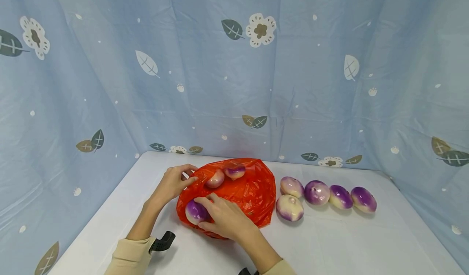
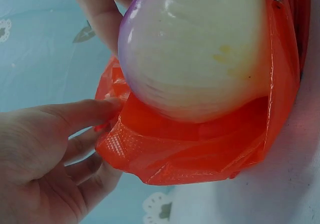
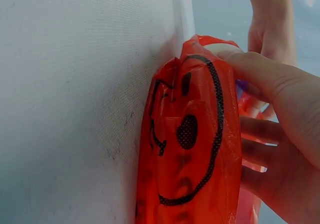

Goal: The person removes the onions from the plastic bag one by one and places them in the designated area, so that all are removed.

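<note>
Left hand with fingers pinched, right hand curled in a grip, forearms converging.

Five round purple-and-white onions lie loose in a cluster on the white cloth-covered table, near its right side, while a pale blue curtain printed with leaves and white flowers hangs behind and along both sides of it.

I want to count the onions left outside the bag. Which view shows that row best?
The head view: five onions lie on the white table right of the orange bag. Neither wrist view shows them; the left shows one onion at the bag, the right only the bag's printed face.
</note>
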`<state>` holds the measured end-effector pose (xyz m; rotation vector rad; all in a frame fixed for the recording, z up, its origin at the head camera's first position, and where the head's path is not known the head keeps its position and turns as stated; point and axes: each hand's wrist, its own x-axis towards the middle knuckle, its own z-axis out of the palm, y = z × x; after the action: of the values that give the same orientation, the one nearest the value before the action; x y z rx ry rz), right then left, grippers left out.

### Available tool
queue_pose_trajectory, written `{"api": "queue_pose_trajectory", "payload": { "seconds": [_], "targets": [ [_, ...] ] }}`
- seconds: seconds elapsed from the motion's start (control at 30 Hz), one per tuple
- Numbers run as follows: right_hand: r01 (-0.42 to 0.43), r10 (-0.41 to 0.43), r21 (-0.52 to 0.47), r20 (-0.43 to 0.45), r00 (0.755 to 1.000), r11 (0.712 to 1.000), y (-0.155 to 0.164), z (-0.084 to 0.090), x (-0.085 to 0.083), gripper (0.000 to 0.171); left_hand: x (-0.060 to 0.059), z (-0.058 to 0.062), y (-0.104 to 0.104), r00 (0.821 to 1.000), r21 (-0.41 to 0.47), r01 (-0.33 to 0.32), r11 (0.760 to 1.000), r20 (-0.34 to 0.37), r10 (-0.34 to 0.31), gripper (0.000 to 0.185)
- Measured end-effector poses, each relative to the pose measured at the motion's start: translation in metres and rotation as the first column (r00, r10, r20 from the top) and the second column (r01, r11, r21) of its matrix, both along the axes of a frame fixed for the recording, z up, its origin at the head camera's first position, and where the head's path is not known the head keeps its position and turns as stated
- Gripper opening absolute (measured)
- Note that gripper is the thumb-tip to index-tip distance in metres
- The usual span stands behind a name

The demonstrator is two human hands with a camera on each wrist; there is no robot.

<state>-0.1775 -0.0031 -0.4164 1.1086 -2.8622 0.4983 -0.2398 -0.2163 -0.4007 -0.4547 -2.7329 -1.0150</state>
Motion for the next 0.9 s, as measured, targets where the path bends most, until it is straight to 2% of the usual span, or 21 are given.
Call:
{"api": "queue_pose_trajectory", "payload": {
  "seconds": [0.53, 0.9],
  "targets": [
    [0.020, -0.019, 0.013, -0.044, 0.999, 1.000, -0.0066, -0.0036, -0.0011, 0.062, 0.0005, 0.0031, -0.0001, 1.000, 0.023, 0.018, 1.000, -0.023, -0.017, 0.027],
    [0.004, -0.003, 0.022, -0.030, 1.000, 1.000, 0.0026, -0.0002, 0.0024, 0.061, 0.0004, 0.0030, 0.0000, 1.000, 0.040, 0.029, 0.999, -0.007, -0.028, 0.026]
  ]
}}
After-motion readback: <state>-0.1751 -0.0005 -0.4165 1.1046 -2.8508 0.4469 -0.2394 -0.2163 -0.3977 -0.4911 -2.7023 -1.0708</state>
